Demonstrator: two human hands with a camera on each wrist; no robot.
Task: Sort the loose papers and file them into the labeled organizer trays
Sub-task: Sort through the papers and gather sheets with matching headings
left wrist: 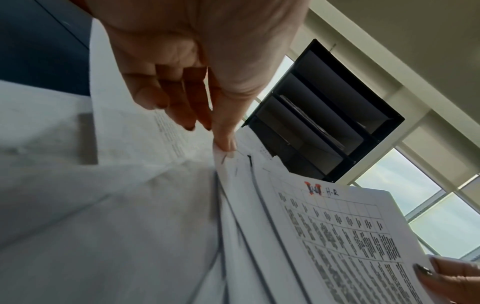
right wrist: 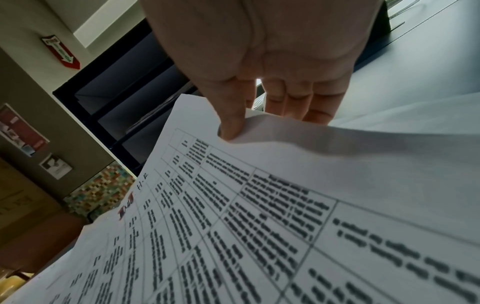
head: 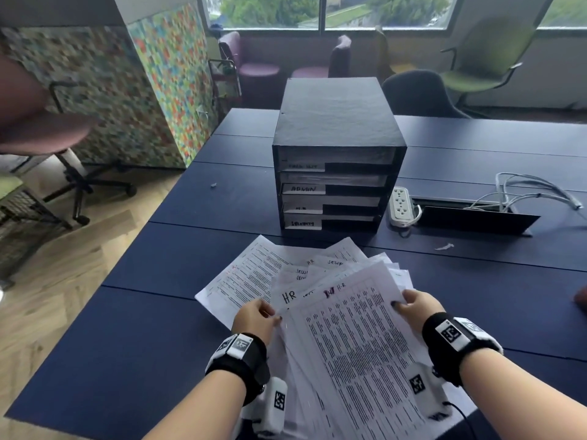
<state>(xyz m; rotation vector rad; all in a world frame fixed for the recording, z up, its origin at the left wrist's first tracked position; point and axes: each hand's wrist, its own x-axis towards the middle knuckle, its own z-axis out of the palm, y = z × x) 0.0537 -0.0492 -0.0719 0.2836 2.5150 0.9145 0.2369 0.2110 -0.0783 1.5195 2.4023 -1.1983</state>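
A fanned pile of printed papers (head: 317,281) lies on the dark blue table in front of me. My left hand (head: 259,315) pinches the left edge of a few sheets (left wrist: 226,152). My right hand (head: 413,304) pinches the right edge of the top sheet (head: 355,331), a table of text marked "H.R" (right wrist: 233,131). Beyond the pile stands the black organizer (head: 336,128), its stacked trays carrying white labels such as "ADMIN" (head: 303,188). Papers lie in the upper trays.
A white power strip (head: 401,204) and loose cables (head: 533,192) lie right of the organizer beside an open cable hatch (head: 476,217). Office chairs (head: 419,93) stand behind the table and to the left. Small paper scraps (head: 444,247) lie on the table (head: 127,344).
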